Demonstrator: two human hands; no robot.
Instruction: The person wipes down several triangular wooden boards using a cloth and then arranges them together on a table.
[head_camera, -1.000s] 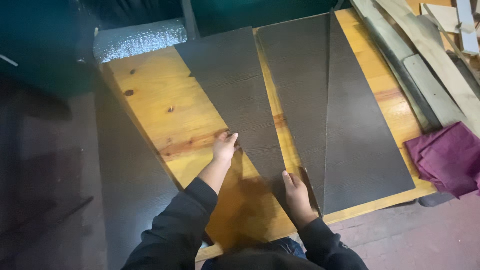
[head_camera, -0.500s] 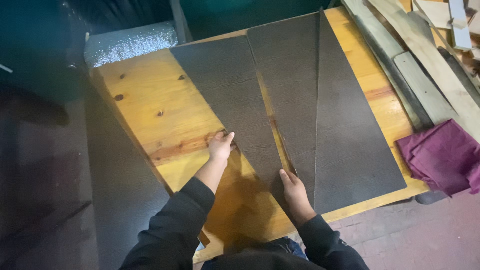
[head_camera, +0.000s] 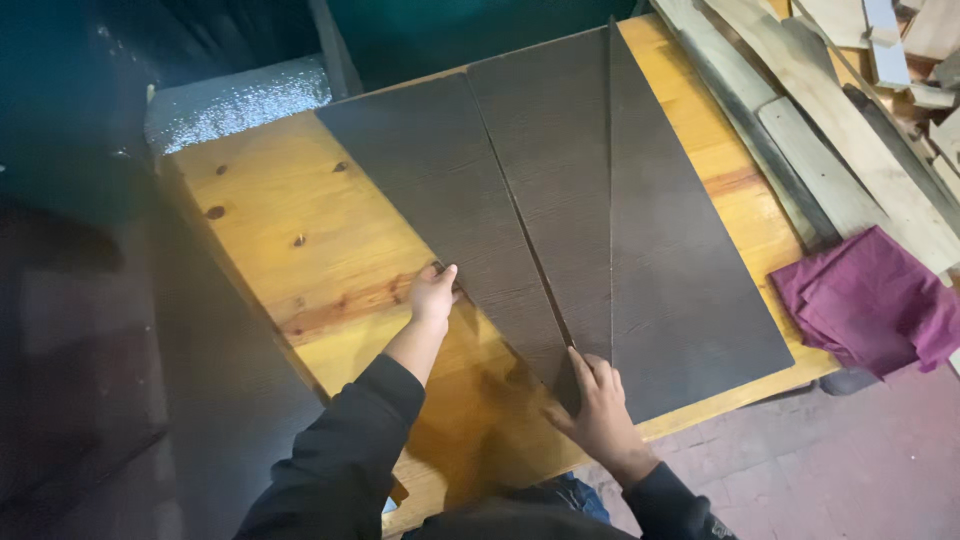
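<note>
Three dark brown wedge-shaped panels lie side by side on a yellow pine tabletop (head_camera: 270, 210). My left hand (head_camera: 433, 294) rests on the left edge of the left panel (head_camera: 440, 190), fingertips pressing on it. My right hand (head_camera: 592, 403) lies flat at the near pointed tips where the left panel and the middle panel (head_camera: 560, 170) meet. The right panel (head_camera: 680, 260) lies wider and untouched. Both arms wear black sleeves.
A crumpled maroon cloth (head_camera: 875, 300) lies on the floor at the right. Grey weathered planks (head_camera: 850, 120) are piled at the upper right. A silvery foil sheet (head_camera: 235, 100) sits behind the table. A large dark board (head_camera: 210, 380) leans at the table's left side.
The left panel has closed up against the middle panel, narrowing the gap between them. Both hands stayed on the panels' near ends.
</note>
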